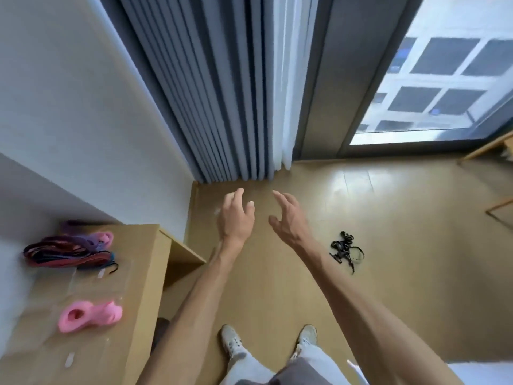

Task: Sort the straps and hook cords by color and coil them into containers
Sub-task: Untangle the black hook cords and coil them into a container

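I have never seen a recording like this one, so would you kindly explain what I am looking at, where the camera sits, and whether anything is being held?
There is no machine here: a person wears a wide-angle camera on the head, looking forward and down, so you see their own arms and shoes. The left hand and right hand reach out over the floor with relaxed fingers; neither holds anything. On the wooden table at the left lie a pink coiled strap and, farther back, a pile of straps in purple, red and dark colours. Faint outlines around them may be clear containers, but blur makes that uncertain. A tangled black cord lies on the floor, to the right of the right forearm.
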